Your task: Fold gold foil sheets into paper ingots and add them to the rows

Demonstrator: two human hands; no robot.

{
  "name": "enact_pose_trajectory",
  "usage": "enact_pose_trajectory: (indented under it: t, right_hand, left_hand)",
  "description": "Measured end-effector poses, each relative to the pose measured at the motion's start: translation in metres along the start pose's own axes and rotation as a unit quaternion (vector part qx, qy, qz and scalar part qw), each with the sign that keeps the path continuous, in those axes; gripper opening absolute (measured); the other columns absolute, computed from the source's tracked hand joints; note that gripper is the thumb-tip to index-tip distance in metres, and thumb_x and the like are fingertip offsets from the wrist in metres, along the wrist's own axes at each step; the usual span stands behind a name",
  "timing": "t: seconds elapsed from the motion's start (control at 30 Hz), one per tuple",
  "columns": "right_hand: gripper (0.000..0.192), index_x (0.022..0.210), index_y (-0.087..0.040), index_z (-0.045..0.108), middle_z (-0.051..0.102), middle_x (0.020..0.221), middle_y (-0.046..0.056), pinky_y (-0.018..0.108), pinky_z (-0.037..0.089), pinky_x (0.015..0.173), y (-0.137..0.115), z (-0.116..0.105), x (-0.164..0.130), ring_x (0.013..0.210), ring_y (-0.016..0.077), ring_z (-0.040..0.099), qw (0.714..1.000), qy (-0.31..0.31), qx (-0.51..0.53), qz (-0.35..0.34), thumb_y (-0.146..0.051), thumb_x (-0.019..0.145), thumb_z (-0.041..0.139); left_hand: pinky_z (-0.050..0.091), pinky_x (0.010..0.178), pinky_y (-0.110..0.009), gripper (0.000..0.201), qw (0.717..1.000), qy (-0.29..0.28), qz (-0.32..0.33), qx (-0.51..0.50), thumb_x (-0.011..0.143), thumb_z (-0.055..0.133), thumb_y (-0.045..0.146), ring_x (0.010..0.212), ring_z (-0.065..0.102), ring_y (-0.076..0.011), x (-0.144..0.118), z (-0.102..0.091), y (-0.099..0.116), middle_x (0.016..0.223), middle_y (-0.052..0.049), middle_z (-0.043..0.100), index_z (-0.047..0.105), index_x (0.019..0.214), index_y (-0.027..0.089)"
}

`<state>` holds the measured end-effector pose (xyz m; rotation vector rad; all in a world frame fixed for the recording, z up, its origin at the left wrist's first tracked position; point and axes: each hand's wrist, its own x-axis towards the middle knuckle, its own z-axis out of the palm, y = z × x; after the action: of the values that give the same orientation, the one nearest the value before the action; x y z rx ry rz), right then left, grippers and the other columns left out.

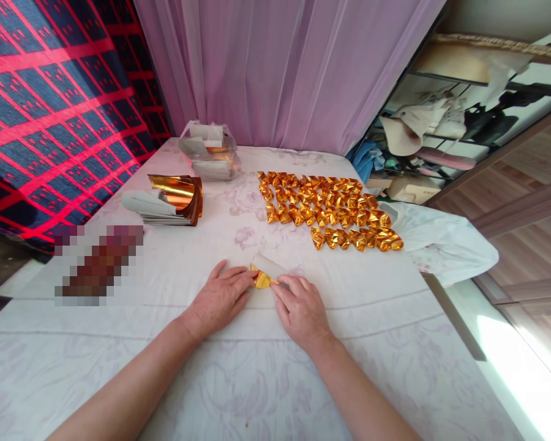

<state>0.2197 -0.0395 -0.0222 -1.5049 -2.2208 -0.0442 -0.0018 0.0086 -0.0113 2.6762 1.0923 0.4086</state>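
Observation:
My left hand point(220, 298) and my right hand point(300, 309) lie flat on the white floral cloth point(239, 373), fingertips pressing a small sheet of gold foil paper point(265, 274) between them. The sheet is partly folded, its white back turned up at the far side and a gold corner showing near my fingers. Several rows of finished folded gold pieces point(330, 211) lie further back to the right. A curled stack of gold foil sheets point(172, 200) sits at the back left.
A clear plastic bag point(209, 158) with more paper stands near the pink curtain point(284, 67). A blurred-out patch point(98, 263) lies at the left. The table's right edge drops to a cluttered shelf point(441, 135) and wooden floor.

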Motion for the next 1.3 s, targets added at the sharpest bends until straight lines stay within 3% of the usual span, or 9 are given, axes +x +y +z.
enact_pose_trajectory:
  t: [0.13, 0.37, 0.63, 0.77, 0.93, 1.13, 1.3]
  right_hand:
    - [0.028, 0.109, -0.024, 0.07, 0.067, 0.108, 0.007, 0.036, 0.045, 0.079, 0.001, 0.001, 0.002, 0.098, 0.0226, 0.056, 1.0, 0.003, 0.003, -0.001, -0.013, 0.087, 0.057]
    - [0.028, 0.11, -0.023, 0.069, 0.067, 0.109, 0.008, 0.037, 0.045, 0.08, -0.001, 0.0, 0.002, 0.098, 0.0231, 0.055, 1.0, -0.002, 0.003, -0.004, -0.012, 0.086, 0.057]
    - [0.016, 0.096, -0.022, 0.07, 0.067, 0.095, 0.007, 0.035, 0.044, 0.074, -0.005, -0.007, 0.012, 0.086, 0.0215, 0.055, 0.999, -0.02, -0.029, -0.027, -0.015, 0.09, 0.057]
    - [0.008, 0.09, -0.021, 0.07, 0.066, 0.088, 0.007, 0.035, 0.045, 0.071, -0.003, -0.004, 0.018, 0.08, 0.0216, 0.056, 0.999, -0.033, -0.023, -0.019, -0.017, 0.088, 0.063]
    - [0.011, 0.097, -0.022, 0.071, 0.066, 0.091, 0.006, 0.033, 0.047, 0.073, 0.001, 0.002, 0.018, 0.084, 0.0209, 0.057, 1.0, -0.024, -0.007, 0.002, -0.021, 0.088, 0.065]
    - [0.014, 0.102, -0.023, 0.071, 0.067, 0.094, 0.005, 0.032, 0.047, 0.079, 0.002, 0.004, 0.015, 0.088, 0.0199, 0.058, 0.999, -0.013, 0.022, 0.024, -0.023, 0.091, 0.062]
    - [0.015, 0.103, -0.022, 0.07, 0.066, 0.094, 0.006, 0.034, 0.049, 0.079, 0.003, 0.004, 0.015, 0.089, 0.0211, 0.058, 0.999, -0.004, 0.025, 0.024, -0.024, 0.09, 0.063]
  left_hand:
    - [0.025, 0.116, -0.051, 0.03, 1.0, 0.013, -0.005, -0.023, 0.096, 0.045, 0.019, 0.124, 0.056, -0.0189, 0.0, -0.001, -0.005, 0.13, -0.006, 0.066, 0.063, 0.12, 0.025]
    - [0.014, 0.12, -0.054, 0.03, 0.993, 0.041, 0.061, 0.093, 0.096, 0.048, 0.018, 0.127, 0.055, -0.0236, -0.001, 0.003, -0.005, 0.128, -0.003, 0.067, 0.065, 0.119, 0.025]
    - [0.014, 0.12, -0.055, 0.033, 0.984, 0.012, 0.088, 0.153, 0.091, 0.053, 0.013, 0.129, 0.053, -0.0271, 0.0, -0.003, 0.0, 0.133, -0.004, 0.064, 0.064, 0.121, 0.024]
    - [0.018, 0.118, -0.053, 0.026, 0.991, 0.003, 0.082, 0.104, 0.095, 0.052, 0.017, 0.122, 0.057, -0.0237, 0.008, -0.007, -0.008, 0.126, -0.001, 0.068, 0.065, 0.116, 0.026]
    - [0.026, 0.114, -0.049, 0.021, 0.999, -0.004, 0.049, -0.006, 0.097, 0.052, 0.026, 0.106, 0.062, -0.0186, 0.026, -0.007, -0.017, 0.109, -0.001, 0.072, 0.068, 0.109, 0.027]
    - [0.035, 0.106, -0.046, 0.017, 0.996, -0.002, 0.061, -0.06, 0.093, 0.059, 0.029, 0.113, 0.06, -0.0225, 0.035, -0.005, -0.029, 0.121, -0.006, 0.066, 0.071, 0.105, 0.027]
    - [0.041, 0.098, -0.041, 0.019, 0.994, 0.015, 0.079, -0.075, 0.092, 0.062, 0.034, 0.105, 0.061, -0.0221, 0.038, -0.004, -0.032, 0.114, -0.006, 0.068, 0.071, 0.106, 0.025]
